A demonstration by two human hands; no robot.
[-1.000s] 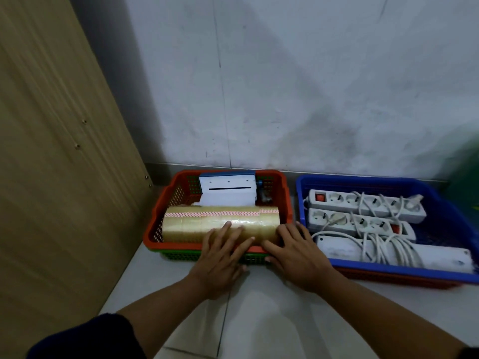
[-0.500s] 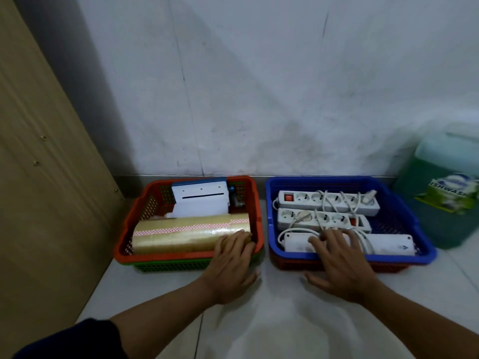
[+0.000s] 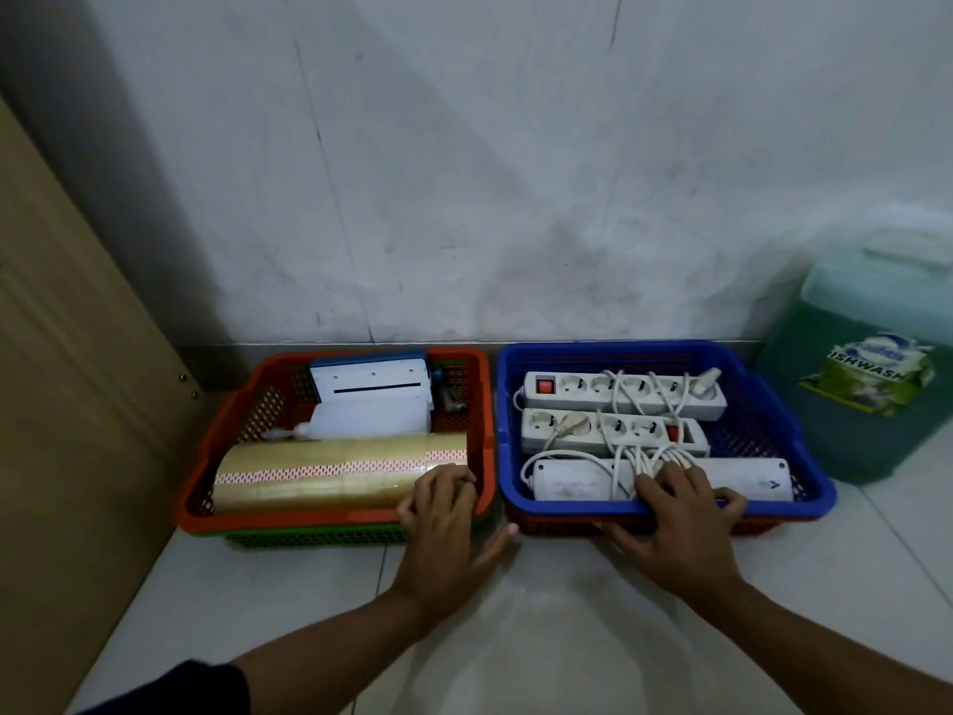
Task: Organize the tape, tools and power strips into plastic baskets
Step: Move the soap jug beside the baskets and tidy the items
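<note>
A red basket point(image 3: 309, 518), nested in a green one point(image 3: 319, 538), holds a long stack of clear tape rolls point(image 3: 319, 472) and a white and blue tool point(image 3: 371, 394). My left hand point(image 3: 443, 528) curls over its front right rim, with the fingertips against the tape. To the right, a blue basket point(image 3: 812, 477) sits in another red basket point(image 3: 753, 526) and holds three white power strips point(image 3: 619, 392) with their cords. My right hand point(image 3: 675, 528) grips its front rim, with spread fingers lying on the cords of the nearest strip point(image 3: 572, 482).
Both baskets stand on white floor tiles against a white wall point(image 3: 515, 172). A wooden panel point(image 3: 67, 405) rises close on the left. A green dishwash jug point(image 3: 866, 384) stands just right of the blue basket.
My right hand went from the red basket across to the blue basket's front rim. My left hand slid right along the tape to the red basket's corner. The view shifted right, showing the jug.
</note>
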